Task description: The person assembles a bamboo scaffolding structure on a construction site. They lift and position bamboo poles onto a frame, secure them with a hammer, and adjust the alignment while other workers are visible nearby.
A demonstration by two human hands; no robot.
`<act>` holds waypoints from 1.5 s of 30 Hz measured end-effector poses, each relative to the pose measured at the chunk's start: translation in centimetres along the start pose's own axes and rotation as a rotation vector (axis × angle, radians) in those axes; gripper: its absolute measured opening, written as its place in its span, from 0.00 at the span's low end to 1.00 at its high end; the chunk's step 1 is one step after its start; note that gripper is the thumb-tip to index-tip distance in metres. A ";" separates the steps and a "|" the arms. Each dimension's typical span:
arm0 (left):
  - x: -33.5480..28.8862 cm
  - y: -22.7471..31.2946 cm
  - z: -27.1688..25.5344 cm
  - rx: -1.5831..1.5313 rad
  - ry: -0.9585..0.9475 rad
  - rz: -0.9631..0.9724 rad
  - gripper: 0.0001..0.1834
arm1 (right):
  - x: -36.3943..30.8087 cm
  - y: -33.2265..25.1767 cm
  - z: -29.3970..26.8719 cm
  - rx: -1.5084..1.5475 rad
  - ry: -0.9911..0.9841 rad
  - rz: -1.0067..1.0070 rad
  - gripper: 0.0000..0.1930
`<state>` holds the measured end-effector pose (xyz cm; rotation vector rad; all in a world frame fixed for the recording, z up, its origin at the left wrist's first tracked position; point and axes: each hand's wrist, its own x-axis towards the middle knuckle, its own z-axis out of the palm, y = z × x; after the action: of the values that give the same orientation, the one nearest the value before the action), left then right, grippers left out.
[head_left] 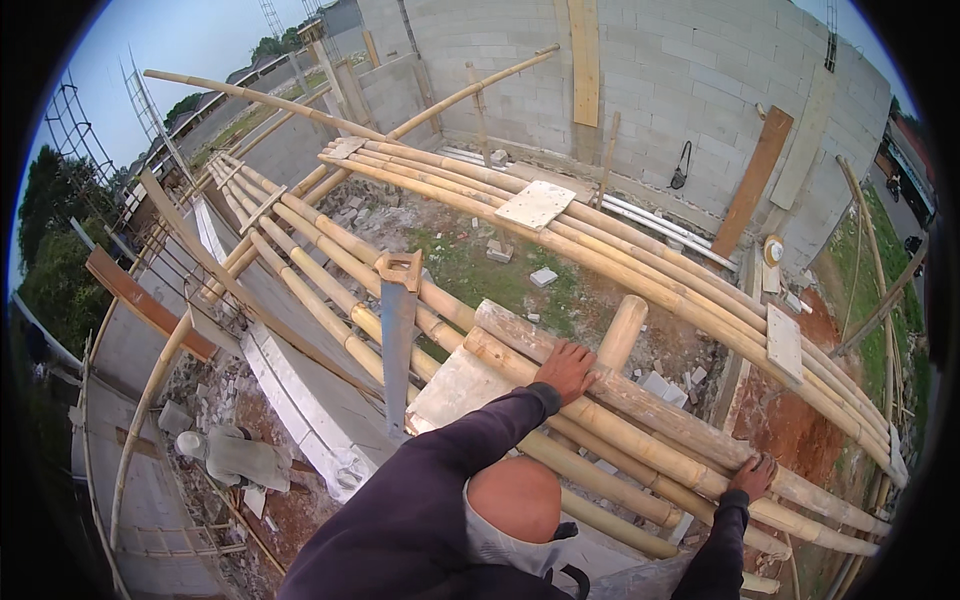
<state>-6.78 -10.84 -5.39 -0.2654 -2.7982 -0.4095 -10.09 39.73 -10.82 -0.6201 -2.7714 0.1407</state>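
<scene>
A weathered, brownish bamboo pole (690, 428) lies across the raised bamboo platform in front of me. My left hand (566, 370) is curled over it toward its left end. Farther right along the same pole, my right hand (754, 476) is closed around its upper side. Paler bamboo poles (615, 412) run alongside it, just beneath my hands. Left of my left arm, a handsaw (398, 335) with a wooden grip stands blade down against the poles. Beside it sits a stained flat board (458, 388). The undersides of both hands are hidden.
Beyond a gap with rubble (543, 277) below, a second bamboo row (640, 265) carries small boards (537, 205). A grey block wall (690, 90) rises behind. At lower left, a person in a pale hat (232, 458) works below, past a white-topped wall (300, 405).
</scene>
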 end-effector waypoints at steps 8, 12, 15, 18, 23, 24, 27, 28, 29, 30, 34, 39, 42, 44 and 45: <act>-0.4 -0.6 0.9 -0.014 -0.017 -0.013 0.19 | 0.3 0.7 1.7 -0.062 0.061 0.018 0.21; -0.5 -0.7 1.4 -0.019 0.035 0.015 0.19 | 0.3 0.9 1.5 -0.022 0.032 -0.006 0.21; -0.5 -0.6 1.3 -0.026 0.040 0.009 0.19 | 0.3 1.0 1.3 -0.015 0.064 -0.018 0.21; -0.5 -0.6 1.1 -0.038 0.049 0.005 0.18 | 0.5 1.0 1.3 0.040 0.057 -0.038 0.21; -0.4 -0.3 0.5 -0.044 0.024 -0.010 0.19 | 0.3 1.1 1.4 0.021 0.056 -0.040 0.20; -0.4 -0.3 0.4 -0.040 0.024 -0.011 0.20 | 0.2 1.0 1.4 0.017 0.058 -0.043 0.20; -0.1 -0.3 0.6 -0.020 0.009 -0.013 0.21 | 0.1 0.5 0.9 0.027 0.053 -0.005 0.21; -0.2 -0.4 0.7 -0.006 -0.019 -0.019 0.21 | 0.0 0.3 0.7 0.008 0.033 0.000 0.21; -0.2 -0.6 1.0 -0.012 -0.004 -0.019 0.21 | 0.0 0.0 0.4 -0.018 0.033 0.008 0.21; -0.3 -0.7 1.2 -0.014 -0.009 -0.022 0.20 | -0.1 -0.3 0.1 -0.040 0.010 0.039 0.21; 0.1 -0.6 0.7 0.000 0.009 0.025 0.20 | -0.7 -1.0 -1.0 0.075 0.030 0.012 0.20; 8.0 6.4 -7.7 -0.271 -0.149 0.181 0.18 | -0.7 -0.5 -1.2 0.179 0.099 -0.010 0.22; 12.8 16.1 -16.6 -0.281 -0.283 0.494 0.19 | -0.8 -0.5 -1.4 0.212 0.093 -0.003 0.22; 13.5 24.0 -22.2 -0.191 -0.128 0.883 0.20 | -0.8 -0.8 -1.5 0.218 0.110 0.019 0.22; 13.1 27.9 -24.6 -0.221 -0.092 1.029 0.21 | -0.7 -1.0 -1.5 0.207 0.095 0.051 0.22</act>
<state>-6.31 9.74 28.29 -1.6693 -2.2658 -0.4257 -9.43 38.54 -9.45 -0.6258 -2.6075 0.3932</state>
